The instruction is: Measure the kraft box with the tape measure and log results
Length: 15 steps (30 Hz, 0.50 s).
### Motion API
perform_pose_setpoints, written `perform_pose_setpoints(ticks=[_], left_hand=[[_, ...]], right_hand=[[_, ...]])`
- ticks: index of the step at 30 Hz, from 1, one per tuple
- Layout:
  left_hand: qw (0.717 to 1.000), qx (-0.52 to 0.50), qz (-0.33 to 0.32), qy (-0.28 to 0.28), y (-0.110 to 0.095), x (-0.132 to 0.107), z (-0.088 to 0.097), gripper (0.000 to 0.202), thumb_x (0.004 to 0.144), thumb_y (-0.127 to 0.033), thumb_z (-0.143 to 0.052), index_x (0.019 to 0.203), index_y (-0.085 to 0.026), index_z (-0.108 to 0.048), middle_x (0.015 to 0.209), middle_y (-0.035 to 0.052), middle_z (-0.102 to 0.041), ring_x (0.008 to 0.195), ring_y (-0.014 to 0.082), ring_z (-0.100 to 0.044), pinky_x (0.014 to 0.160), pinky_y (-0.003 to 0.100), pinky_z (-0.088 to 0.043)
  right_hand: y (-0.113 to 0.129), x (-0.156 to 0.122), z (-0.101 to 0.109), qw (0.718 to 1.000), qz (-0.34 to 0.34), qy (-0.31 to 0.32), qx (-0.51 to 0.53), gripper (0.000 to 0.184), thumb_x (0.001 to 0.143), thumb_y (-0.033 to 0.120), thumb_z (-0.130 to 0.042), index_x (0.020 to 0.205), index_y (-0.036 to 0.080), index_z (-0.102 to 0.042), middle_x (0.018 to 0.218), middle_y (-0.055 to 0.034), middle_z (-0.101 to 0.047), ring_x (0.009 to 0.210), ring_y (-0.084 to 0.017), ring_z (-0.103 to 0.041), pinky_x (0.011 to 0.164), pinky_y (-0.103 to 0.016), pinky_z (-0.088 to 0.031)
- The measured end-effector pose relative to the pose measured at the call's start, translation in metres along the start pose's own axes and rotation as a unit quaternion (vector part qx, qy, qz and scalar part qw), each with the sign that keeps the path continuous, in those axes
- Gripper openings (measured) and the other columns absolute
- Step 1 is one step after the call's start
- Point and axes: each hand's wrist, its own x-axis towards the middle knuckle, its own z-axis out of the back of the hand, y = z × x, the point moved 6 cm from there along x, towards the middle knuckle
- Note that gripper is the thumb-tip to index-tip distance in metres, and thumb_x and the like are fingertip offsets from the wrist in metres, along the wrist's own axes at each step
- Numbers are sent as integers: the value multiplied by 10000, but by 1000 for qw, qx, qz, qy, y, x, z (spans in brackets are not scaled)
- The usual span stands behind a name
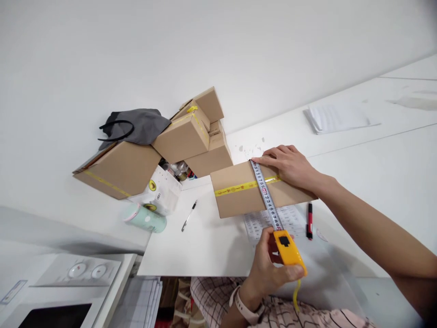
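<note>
A cardboard box (239, 199) with yellow printed tape along its top lies on the white desk. My left hand (264, 269), with a pale watch on the wrist, is closed around a yellow tape measure (289, 250) at the near side of the box. Its metal blade (265, 193) is pulled out and runs across the box's top face to the far edge. There, my right hand (290, 166) grips the box, a fingertip touching the blade's end. A printed sheet (252, 228) lies partly under the box.
Several cardboard boxes (184, 136) are stacked at the back left, a grey cloth bag (143, 125) on one. A mint-green bottle (146, 218), a black-and-clear pen (189, 215) and a red-and-black marker (309, 221) are on the desk. Papers (337, 119) lie at the back right. A white appliance (68, 291) stands lower left.
</note>
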Motion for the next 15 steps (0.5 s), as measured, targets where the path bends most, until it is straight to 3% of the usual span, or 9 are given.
perform_pose_setpoints(ticks=[11, 13, 15], left_hand=[[1000, 6, 10, -2, 2, -6, 1, 784, 571, -327, -892, 1235, -216, -490, 1212, 120, -668, 908, 227, -659, 749, 329, -556], [1000, -14, -12, -3, -5, -18, 6, 839, 535, -333, -911, 1249, -221, -483, 1210, 129, -662, 913, 244, -665, 756, 342, -564], [996, -29, -77, -42, -20, -33, 20, 882, 534, -348, -915, 1285, -240, -465, 1237, 134, -644, 968, 272, -663, 787, 352, -566]], right_hand=[[6, -6, 5, 1000, -3, -14, -5, 553, 961, 123, -300, 1353, 332, -630, 1174, -91, -676, 1018, -280, -540, 884, -446, -383], [8, -9, 8, 999, -28, -33, 7, 507, 995, 190, -290, 1373, 312, -604, 1148, -101, -679, 1018, -282, -550, 899, -454, -389], [7, -17, 14, 995, -80, -64, 21, 460, 1018, 305, -312, 1397, 298, -573, 1142, -114, -672, 1043, -301, -555, 919, -479, -399]])
